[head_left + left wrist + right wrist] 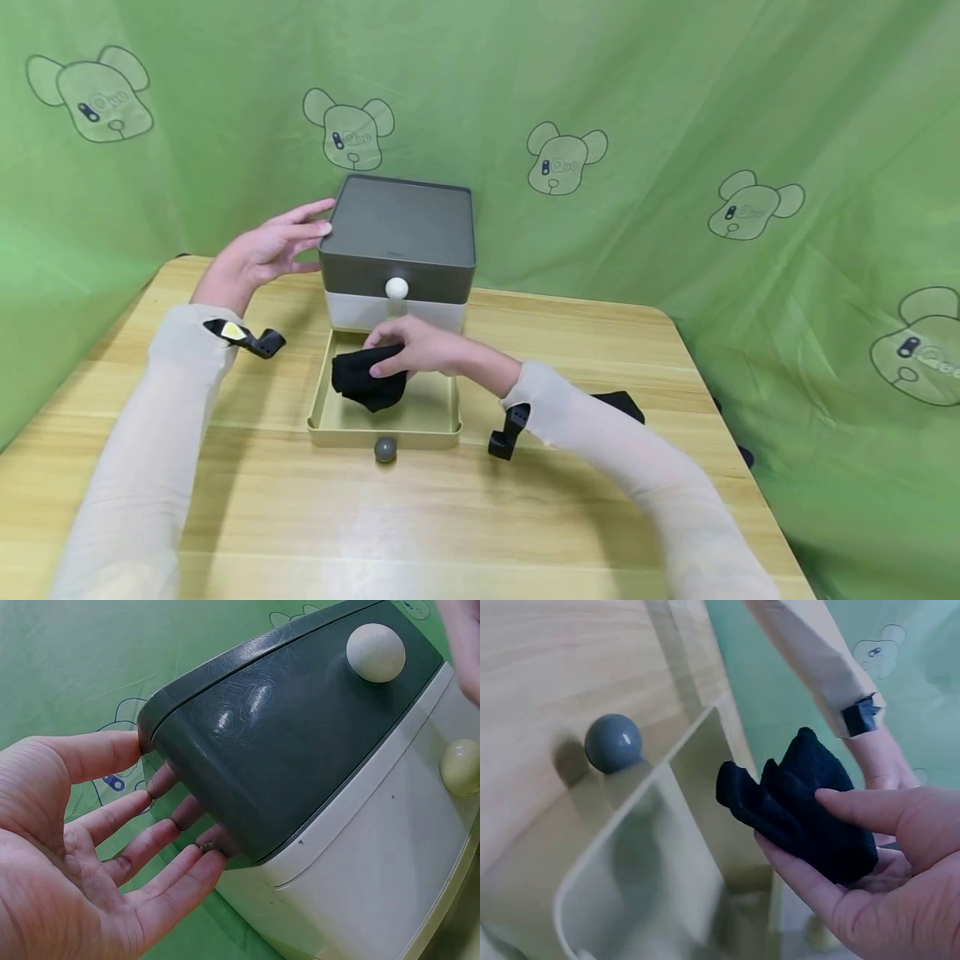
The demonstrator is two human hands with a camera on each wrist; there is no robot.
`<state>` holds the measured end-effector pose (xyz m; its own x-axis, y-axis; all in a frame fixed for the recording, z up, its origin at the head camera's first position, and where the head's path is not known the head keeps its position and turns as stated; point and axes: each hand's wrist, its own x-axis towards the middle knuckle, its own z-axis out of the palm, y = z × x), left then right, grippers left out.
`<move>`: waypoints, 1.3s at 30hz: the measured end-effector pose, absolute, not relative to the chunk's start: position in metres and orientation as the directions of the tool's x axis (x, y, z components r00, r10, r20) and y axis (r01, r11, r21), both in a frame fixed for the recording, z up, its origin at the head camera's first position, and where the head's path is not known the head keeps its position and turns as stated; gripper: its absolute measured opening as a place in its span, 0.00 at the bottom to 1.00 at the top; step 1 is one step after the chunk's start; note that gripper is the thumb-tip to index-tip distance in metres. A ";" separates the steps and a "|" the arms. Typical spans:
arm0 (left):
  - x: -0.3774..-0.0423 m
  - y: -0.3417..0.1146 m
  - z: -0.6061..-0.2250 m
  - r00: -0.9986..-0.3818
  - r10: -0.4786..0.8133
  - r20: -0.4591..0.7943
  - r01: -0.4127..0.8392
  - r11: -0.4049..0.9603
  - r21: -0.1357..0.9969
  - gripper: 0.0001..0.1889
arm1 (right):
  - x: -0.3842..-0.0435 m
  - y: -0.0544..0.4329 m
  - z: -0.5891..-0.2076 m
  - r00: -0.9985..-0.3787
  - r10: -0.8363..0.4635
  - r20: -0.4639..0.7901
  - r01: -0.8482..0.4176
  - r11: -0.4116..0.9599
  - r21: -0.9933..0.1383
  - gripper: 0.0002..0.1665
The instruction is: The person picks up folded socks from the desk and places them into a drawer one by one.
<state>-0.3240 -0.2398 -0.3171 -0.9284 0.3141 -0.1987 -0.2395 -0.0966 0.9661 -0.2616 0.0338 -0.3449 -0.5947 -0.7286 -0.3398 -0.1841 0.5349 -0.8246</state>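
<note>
A small chest of drawers [401, 221], dark grey on top and white below, has its beige bottom drawer [337, 437] pulled out toward me. Folded black cloth [367, 379] is pinched between the thumb and fingers of my right hand [420, 346], over the left part of that drawer. The right wrist view shows the black cloth [802, 810] bunched in layers above the drawer wall. With fingers extended, my left hand [270, 250] touches the chest's left side; in the left wrist view its fingertips meet the dark upper drawer [285, 727].
A grey knob [386, 450] sticks out from the bottom drawer's front, and a white knob [397, 288] from the top one. Another black cloth [621, 406] lies on the wooden table [262, 500], partly behind my right forearm. Green curtain [480, 83] hangs behind the table.
</note>
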 end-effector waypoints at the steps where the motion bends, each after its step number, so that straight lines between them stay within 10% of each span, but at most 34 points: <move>1: -0.324 -0.240 -0.317 -0.928 0.316 -0.198 -0.238 -0.095 0.966 0.37 | -0.261 0.031 -0.348 -0.588 -0.725 -0.358 -0.167 0.542 -0.823 0.17; 14: -0.323 -0.238 -0.319 -0.926 0.324 -0.193 -0.234 -0.091 0.968 0.37 | -0.261 0.012 -0.384 -0.561 -0.674 -0.481 -0.017 0.590 -0.807 0.20; 27: -0.324 -0.238 -0.319 -0.927 0.325 -0.189 -0.229 -0.091 0.969 0.37 | -0.261 0.018 -0.388 -0.653 -0.694 -0.304 -0.432 0.671 -0.603 0.16; 39: -0.324 -0.240 -0.317 -0.928 0.321 -0.190 -0.231 -0.093 0.969 0.38 | -0.259 0.007 -0.396 -0.638 -0.724 -0.261 -0.503 0.649 -0.571 0.15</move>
